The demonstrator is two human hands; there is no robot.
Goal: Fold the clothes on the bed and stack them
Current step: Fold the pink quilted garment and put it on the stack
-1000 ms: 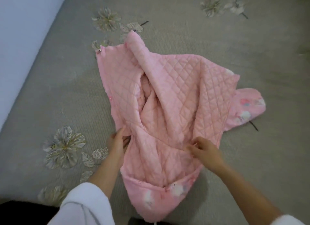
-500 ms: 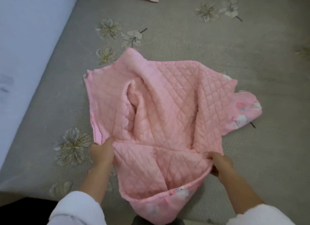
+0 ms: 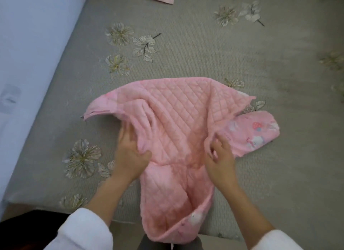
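A: How is the light?
B: Dim and even, rather cool, with no glare anywhere. The quilted pink garment (image 3: 178,130) is the brightest thing; the grey bed cover (image 3: 204,50) looks flat and muted.
A: Shadows?
B: Soft ones only: a faint one under the garment's right edge, darker folds inside it, and a black corner at the lower left.
A: Sharp?
B: No. Everything is a little soft. The left hand (image 3: 130,154) is smeared, its fingers (image 3: 124,136) most of all; the right hand (image 3: 221,160) is a bit clearer. The embroidered flowers (image 3: 333,60) at the far right edge are streaked, and the bed's left edge slants with the wide lens
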